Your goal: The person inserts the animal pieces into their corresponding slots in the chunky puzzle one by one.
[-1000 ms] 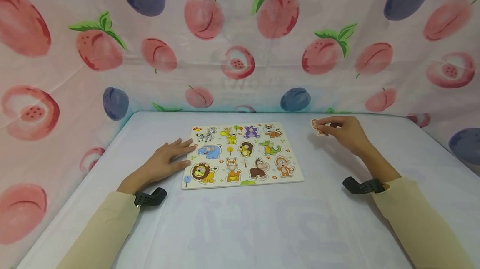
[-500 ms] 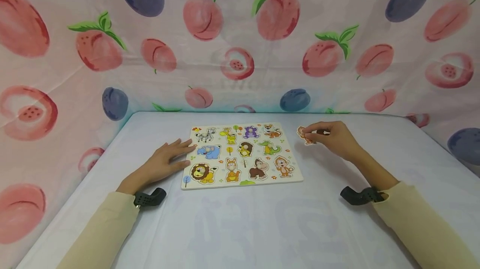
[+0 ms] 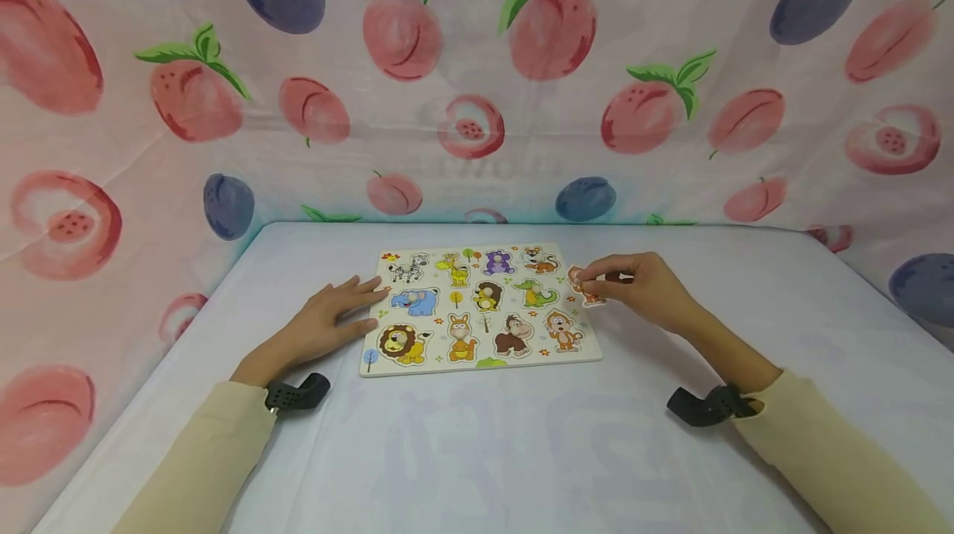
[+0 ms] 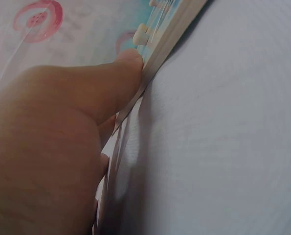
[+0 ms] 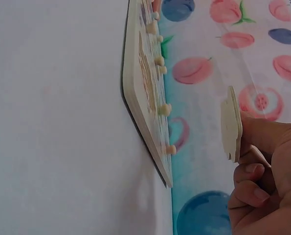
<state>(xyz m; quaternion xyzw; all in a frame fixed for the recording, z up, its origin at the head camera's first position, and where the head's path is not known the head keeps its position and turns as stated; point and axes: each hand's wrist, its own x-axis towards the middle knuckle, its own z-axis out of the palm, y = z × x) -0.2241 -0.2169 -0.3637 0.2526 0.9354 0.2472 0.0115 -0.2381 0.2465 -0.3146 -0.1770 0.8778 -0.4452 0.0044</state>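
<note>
My right hand (image 3: 648, 294) pinches a monkey puzzle piece (image 3: 575, 278) between thumb and fingertips, its plain wooden back showing in the right wrist view (image 5: 230, 129). The piece is held above the table, overlapping the right edge of a wooden peg puzzle board (image 3: 440, 368) in the head view. Animal pieces with small knobs sit in the board, among them a lion (image 3: 402, 343), an elephant (image 3: 415, 302) and a crocodile (image 3: 538, 292). A knobless monkey picture (image 3: 562, 330) fills the front right corner. My left hand (image 3: 320, 323) lies with fingers extended, fingertips at the board's left edge, thumb touching it (image 4: 130, 58).
A white cloth (image 3: 492, 451) covers the table. Behind and to the left hangs a fruit-patterned curtain (image 3: 477, 37). Black wrist bands with camera mounts (image 3: 298, 393) sit on both forearms.
My right hand has carried the monkey piece leftward and nearer to me, from beyond the board's right side up to its right edge. My left hand and the board have stayed put.
</note>
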